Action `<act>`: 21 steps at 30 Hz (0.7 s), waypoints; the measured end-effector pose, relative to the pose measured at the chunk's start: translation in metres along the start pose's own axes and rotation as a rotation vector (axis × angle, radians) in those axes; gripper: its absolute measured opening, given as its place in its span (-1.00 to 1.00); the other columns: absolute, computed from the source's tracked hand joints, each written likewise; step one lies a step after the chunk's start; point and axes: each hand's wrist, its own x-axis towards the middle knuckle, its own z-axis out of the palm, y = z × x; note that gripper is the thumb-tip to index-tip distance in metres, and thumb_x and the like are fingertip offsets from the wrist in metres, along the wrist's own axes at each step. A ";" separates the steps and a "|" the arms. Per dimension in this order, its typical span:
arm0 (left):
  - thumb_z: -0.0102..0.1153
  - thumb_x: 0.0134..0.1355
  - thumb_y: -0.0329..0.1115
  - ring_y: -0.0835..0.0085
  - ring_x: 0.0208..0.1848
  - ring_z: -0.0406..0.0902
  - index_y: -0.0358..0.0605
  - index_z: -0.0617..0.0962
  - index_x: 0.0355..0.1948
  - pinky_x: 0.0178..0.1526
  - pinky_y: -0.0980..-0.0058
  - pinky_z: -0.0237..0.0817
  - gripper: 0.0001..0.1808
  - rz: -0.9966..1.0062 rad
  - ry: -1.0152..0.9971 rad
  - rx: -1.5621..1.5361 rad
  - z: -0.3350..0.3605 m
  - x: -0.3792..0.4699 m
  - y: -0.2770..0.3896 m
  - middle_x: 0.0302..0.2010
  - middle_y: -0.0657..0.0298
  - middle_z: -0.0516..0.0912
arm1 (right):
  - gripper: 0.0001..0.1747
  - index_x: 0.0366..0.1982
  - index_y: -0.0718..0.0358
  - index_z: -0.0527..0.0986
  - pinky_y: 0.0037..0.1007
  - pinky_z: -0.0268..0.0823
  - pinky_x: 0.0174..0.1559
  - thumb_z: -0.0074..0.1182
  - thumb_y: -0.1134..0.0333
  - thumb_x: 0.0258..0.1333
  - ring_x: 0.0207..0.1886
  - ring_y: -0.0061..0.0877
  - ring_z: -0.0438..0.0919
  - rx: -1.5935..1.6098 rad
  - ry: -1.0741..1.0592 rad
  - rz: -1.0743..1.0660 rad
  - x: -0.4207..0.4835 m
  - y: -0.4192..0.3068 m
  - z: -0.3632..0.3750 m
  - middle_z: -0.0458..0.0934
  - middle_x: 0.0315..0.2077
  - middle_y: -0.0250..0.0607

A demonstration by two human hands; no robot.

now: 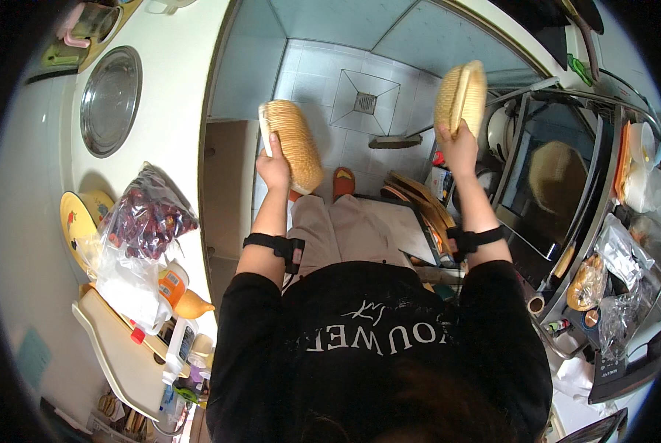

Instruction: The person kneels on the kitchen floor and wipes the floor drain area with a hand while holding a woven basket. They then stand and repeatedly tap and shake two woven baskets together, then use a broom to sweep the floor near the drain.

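I hold a woven basket in each hand, both lifted above the tiled floor [319, 119]. My left hand [273, 170] grips the pale rim of the left basket [297, 145], with the thumb up along the edge. That basket is tipped on its side, its ribbed outer wall turned to the right and its inside hidden from me. On the other side, my right hand [461, 148] grasps the lower end of a second, paler basket [461, 97]. It is stood nearly on end and looks slightly blurred. A wide gap separates the two baskets.
On the left counter [170, 72] are a glass lid [111, 101], a bag of dark red fruit [152, 219] and a yellow enamel basin [78, 221]. A broom head [395, 142] lies near a floor drain [365, 103]. Boards [419, 194] and a dark glass-fronted appliance [552, 171] stand to the right.
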 end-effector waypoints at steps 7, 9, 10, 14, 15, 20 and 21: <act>-0.06 0.20 -0.01 0.49 -0.49 0.41 -0.34 0.57 -0.41 -0.34 0.46 0.27 -0.50 0.055 -0.162 -0.016 0.025 -0.006 0.007 -0.56 0.17 0.55 | -0.70 -0.26 0.30 0.45 -0.42 0.31 -0.27 0.09 0.26 -0.01 -0.35 -0.38 0.49 0.552 -0.226 -0.007 -0.032 -0.004 0.033 0.55 -0.39 -0.11; -0.09 0.21 -0.01 0.49 -0.48 0.43 -0.34 0.57 -0.42 -0.33 0.47 0.27 -0.49 0.097 -0.104 -0.055 0.010 0.006 0.001 -0.55 0.16 0.57 | -0.66 -0.10 0.25 0.39 -0.45 0.33 -0.24 -0.02 0.24 0.10 -0.28 -0.49 0.49 0.743 -0.136 0.305 -0.006 0.011 0.011 0.53 -0.31 -0.21; -0.09 0.21 -0.01 0.50 -0.48 0.43 -0.34 0.57 -0.43 -0.33 0.48 0.27 -0.49 0.084 -0.136 -0.002 0.004 0.016 -0.002 -0.55 0.16 0.57 | -0.66 -0.08 0.24 0.37 -0.38 0.34 -0.20 -0.08 0.23 0.13 -0.23 -0.47 0.47 0.712 -0.121 0.334 0.012 0.017 0.001 0.51 -0.27 -0.18; -0.21 0.22 0.09 0.46 -0.48 0.45 -0.35 0.57 -0.44 -0.31 0.44 0.29 -0.38 0.130 -0.004 0.095 -0.005 0.042 -0.009 -0.55 0.12 0.58 | -0.67 -0.15 0.27 0.37 -0.30 0.25 -0.06 -0.09 0.20 0.12 -0.16 -0.38 0.43 1.045 0.368 0.248 0.045 0.019 -0.062 0.49 -0.26 -0.10; -0.24 0.22 0.12 0.45 -0.47 0.46 -0.35 0.57 -0.43 -0.30 0.44 0.29 -0.36 0.155 0.027 0.132 -0.007 0.046 -0.007 -0.55 0.11 0.58 | -0.62 -0.07 0.26 0.33 -0.28 0.25 -0.04 -0.17 0.16 0.17 -0.14 -0.35 0.42 1.110 0.417 0.176 0.045 0.015 -0.083 0.46 -0.20 -0.09; -0.30 0.17 0.25 0.32 -0.18 0.50 -0.46 0.38 -0.08 -0.13 0.40 0.32 -0.20 -0.349 0.006 -0.430 -0.029 0.039 0.003 -0.14 0.01 0.50 | -0.41 0.10 0.29 0.16 -0.17 0.10 0.15 -0.55 0.01 0.24 0.11 -0.23 0.26 1.585 0.305 0.266 0.021 0.021 -0.143 0.25 0.07 -0.04; -0.30 0.16 0.25 0.32 -0.15 0.48 -0.46 0.38 -0.07 -0.10 0.40 0.30 -0.19 -0.353 -0.039 -0.464 -0.028 0.036 0.006 -0.13 0.02 0.50 | -0.42 0.11 0.28 0.16 -0.14 0.06 0.17 -0.52 0.02 0.23 0.11 -0.25 0.26 1.653 0.239 0.182 0.019 0.023 -0.135 0.26 0.07 -0.04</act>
